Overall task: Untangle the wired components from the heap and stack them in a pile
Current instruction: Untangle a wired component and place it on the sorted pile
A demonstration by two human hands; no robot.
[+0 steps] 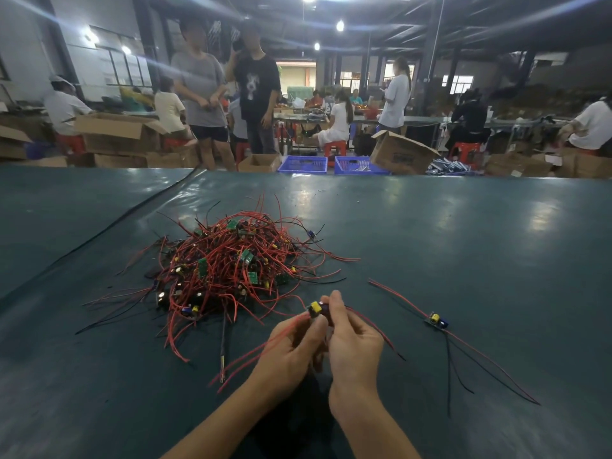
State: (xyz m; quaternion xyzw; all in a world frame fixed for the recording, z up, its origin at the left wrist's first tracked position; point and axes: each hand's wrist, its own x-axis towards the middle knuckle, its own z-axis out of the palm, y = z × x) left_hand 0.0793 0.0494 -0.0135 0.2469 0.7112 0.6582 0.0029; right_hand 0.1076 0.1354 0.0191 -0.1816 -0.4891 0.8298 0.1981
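Held component (317, 309): small circuit board with a yellow part on top, raised just above the table (463, 233), near the front edge of the heap (228, 270), with red leads (251, 354) trailing down-left and right.
Weight: judged very light; no effort to lift.
Board: judged stiff, but fragile at the solder joints and upright parts.
Leads: thin and limp, slightly springy; likely to snag on neighbouring wires when drawn out of the tangle.
Grip point: board edges, not wire ends; best pulled slowly along the lead to spare the joints.
Left hand (291, 352): fingers and thumb curled, pinching the board's near-left side.
Right hand (354, 339): fingers curled over the board's right side, pinching it — both hands together, meeting at the component.
Heap: tangled mound of red and black wires with green boards and yellow parts, left of centre, just beyond the hands.
Freed component (436, 320): flat on the table to the right, well apart from the heap, leads spread toward the near edge — probably the start of the pile.
Writing: none legible on any board; dark print on a tilted cardboard box (402, 157) beyond the table, too blurred to read.
Brands: none identifiable.
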